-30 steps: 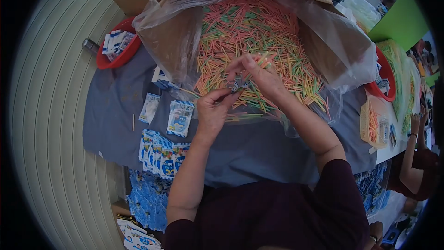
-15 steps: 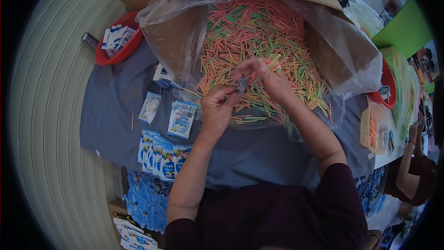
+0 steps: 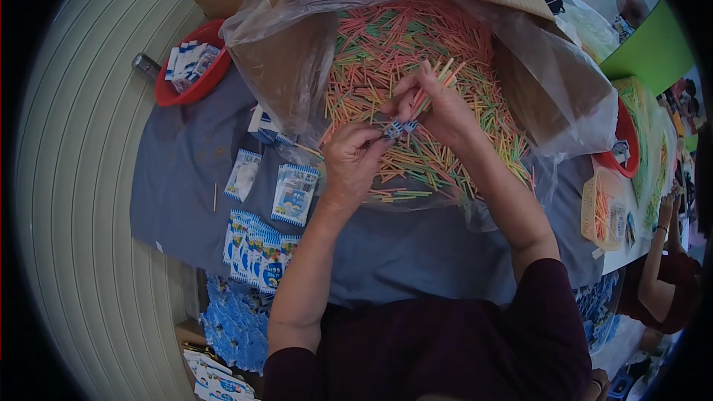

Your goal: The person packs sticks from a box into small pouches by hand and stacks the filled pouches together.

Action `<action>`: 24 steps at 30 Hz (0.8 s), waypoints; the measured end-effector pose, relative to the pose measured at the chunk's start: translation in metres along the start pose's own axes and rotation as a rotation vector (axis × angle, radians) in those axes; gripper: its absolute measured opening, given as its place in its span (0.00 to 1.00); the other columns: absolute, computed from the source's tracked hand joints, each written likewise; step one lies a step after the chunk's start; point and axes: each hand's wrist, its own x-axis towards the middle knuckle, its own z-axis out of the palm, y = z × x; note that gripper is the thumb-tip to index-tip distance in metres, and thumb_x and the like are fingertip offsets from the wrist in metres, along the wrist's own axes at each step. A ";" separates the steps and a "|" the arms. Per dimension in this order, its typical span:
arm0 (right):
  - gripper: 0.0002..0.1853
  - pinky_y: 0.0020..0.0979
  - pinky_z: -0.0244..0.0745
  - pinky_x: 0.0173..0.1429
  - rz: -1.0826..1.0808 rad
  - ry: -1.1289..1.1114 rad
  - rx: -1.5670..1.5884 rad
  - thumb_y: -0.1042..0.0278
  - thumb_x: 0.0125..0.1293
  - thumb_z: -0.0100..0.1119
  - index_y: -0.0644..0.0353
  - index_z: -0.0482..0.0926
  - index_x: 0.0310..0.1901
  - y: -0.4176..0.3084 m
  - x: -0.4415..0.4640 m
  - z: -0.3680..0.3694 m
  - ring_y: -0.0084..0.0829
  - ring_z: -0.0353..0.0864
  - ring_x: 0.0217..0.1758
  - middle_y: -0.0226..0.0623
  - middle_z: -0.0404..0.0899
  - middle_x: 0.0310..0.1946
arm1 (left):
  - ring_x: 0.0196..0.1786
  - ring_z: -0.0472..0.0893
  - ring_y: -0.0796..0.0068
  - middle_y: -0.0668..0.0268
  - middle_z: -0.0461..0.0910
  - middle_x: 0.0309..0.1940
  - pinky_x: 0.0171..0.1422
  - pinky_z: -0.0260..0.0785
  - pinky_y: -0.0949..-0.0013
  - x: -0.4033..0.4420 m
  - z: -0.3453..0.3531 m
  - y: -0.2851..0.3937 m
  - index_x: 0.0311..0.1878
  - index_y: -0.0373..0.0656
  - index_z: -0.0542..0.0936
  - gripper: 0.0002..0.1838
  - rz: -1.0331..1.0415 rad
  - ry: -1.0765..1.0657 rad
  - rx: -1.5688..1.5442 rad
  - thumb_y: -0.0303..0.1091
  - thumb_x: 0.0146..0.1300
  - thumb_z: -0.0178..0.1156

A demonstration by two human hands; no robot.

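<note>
My left hand (image 3: 352,163) pinches the edge of a small blue-and-white striped packet (image 3: 393,131), seen nearly edge-on. Close beside it, my right hand (image 3: 450,115) is closed around a small bunch of thin coloured sticks (image 3: 445,72), their ends poking out above the fingers. The right fingertips are at the packet's far side; whether they grip it too is hidden. Both hands are over the near part of a large heap of pink, green, yellow and orange sticks (image 3: 416,37), which lies in a cardboard box lined with clear plastic (image 3: 293,52).
Left on the grey cloth (image 3: 178,171) lie two blue-and-white packets (image 3: 295,193) and a fanned row of them (image 3: 256,251). A red basin (image 3: 217,74) with packets stands far left, beside a metal flask (image 3: 146,67). A cream basket (image 3: 603,208) and another person's arm (image 3: 652,260) are at right.
My right hand has turned and risen slightly, so the sticks in it show more clearly. The packet's striped edge has come into fuller view between the hands.
</note>
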 end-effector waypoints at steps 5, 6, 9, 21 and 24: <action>0.28 0.35 0.75 0.49 -0.139 -0.071 0.125 0.41 0.78 0.39 0.60 0.75 0.34 0.009 0.002 -0.004 0.35 0.82 0.38 0.35 0.74 0.19 | 0.37 0.79 0.82 0.68 0.82 0.33 0.40 0.71 0.78 -0.007 0.002 0.002 0.36 0.34 0.83 0.06 -0.281 -0.025 -0.222 0.19 0.55 0.70; 0.29 0.38 0.74 0.51 -0.175 -0.082 0.100 0.40 0.77 0.38 0.60 0.74 0.34 0.007 0.001 -0.003 0.36 0.80 0.40 0.36 0.75 0.21 | 0.36 0.79 0.84 0.69 0.82 0.33 0.40 0.71 0.79 -0.009 0.002 0.001 0.37 0.35 0.83 0.07 -0.346 -0.029 -0.306 0.19 0.55 0.70; 0.30 0.39 0.73 0.52 -0.242 -0.029 -0.067 0.38 0.76 0.36 0.60 0.74 0.35 0.001 -0.003 0.011 0.35 0.79 0.42 0.37 0.77 0.24 | 0.34 0.81 0.83 0.67 0.83 0.33 0.37 0.75 0.78 -0.010 0.002 0.002 0.38 0.34 0.83 0.07 -0.418 -0.030 -0.342 0.20 0.56 0.71; 0.34 0.31 0.73 0.47 -0.229 -0.092 -0.740 0.37 0.76 0.37 0.64 0.81 0.40 0.004 -0.005 0.020 0.30 0.80 0.45 0.39 0.84 0.40 | 0.35 0.82 0.81 0.66 0.83 0.33 0.39 0.74 0.76 -0.010 0.007 -0.007 0.39 0.34 0.85 0.09 -0.302 0.041 -0.352 0.20 0.54 0.71; 0.35 0.31 0.73 0.48 -0.222 -0.101 -0.836 0.36 0.76 0.37 0.65 0.82 0.41 -0.001 -0.004 0.023 0.32 0.81 0.48 0.42 0.85 0.44 | 0.34 0.81 0.79 0.65 0.83 0.32 0.38 0.73 0.74 -0.006 0.008 -0.008 0.37 0.34 0.85 0.08 -0.229 0.000 -0.248 0.20 0.53 0.71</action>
